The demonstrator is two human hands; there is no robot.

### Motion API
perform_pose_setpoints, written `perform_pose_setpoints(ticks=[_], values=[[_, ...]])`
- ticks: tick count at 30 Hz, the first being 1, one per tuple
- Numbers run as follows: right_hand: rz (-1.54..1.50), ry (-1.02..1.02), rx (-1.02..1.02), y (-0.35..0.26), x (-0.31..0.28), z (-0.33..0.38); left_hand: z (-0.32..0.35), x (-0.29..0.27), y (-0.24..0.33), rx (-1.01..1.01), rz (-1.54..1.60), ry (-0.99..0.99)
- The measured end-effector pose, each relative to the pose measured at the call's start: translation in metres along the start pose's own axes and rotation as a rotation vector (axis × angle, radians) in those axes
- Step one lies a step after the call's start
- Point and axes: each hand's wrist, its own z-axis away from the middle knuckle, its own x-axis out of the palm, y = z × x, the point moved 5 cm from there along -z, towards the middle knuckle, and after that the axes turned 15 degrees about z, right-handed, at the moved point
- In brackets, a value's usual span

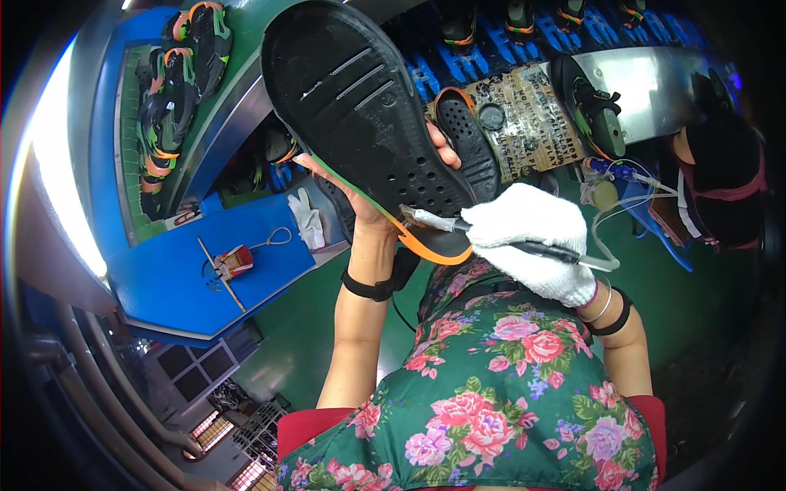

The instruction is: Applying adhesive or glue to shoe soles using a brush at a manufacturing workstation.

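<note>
A large black shoe sole with a green and orange edge is held up and tilted in front of me. My bare left hand grips it from beneath, its fingertips showing at the far side. My right hand, in a white knit glove, is closed round the dark handle of a brush. The brush has a pale wrapped neck, and its bristles touch the sole's rim near the orange end. A clear hose runs from the handle's back end to the right.
Beyond lie another black sole, a taped cardboard sheet and a black shoe. Blue racks carry shoes; more shoes line the left conveyor. A blue table holds a red-and-yellow object. A person is at right.
</note>
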Motion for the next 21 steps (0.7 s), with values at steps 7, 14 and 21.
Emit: perform_pose_setpoints(ticks=[7, 14, 21], values=[[-0.037, -0.022, -0.016, -0.005, 0.001, 0.006, -0.003, 0.014, -0.005, 0.014, 0.060, -0.014], [0.006, -0.016, -0.033, -0.006, -0.005, 0.012, -0.010, 0.017, -0.004, -0.011, -0.006, -0.080], [0.014, -0.001, -0.048, -0.004, -0.009, 0.014, -0.013, 0.015, -0.004, -0.031, -0.028, -0.078]])
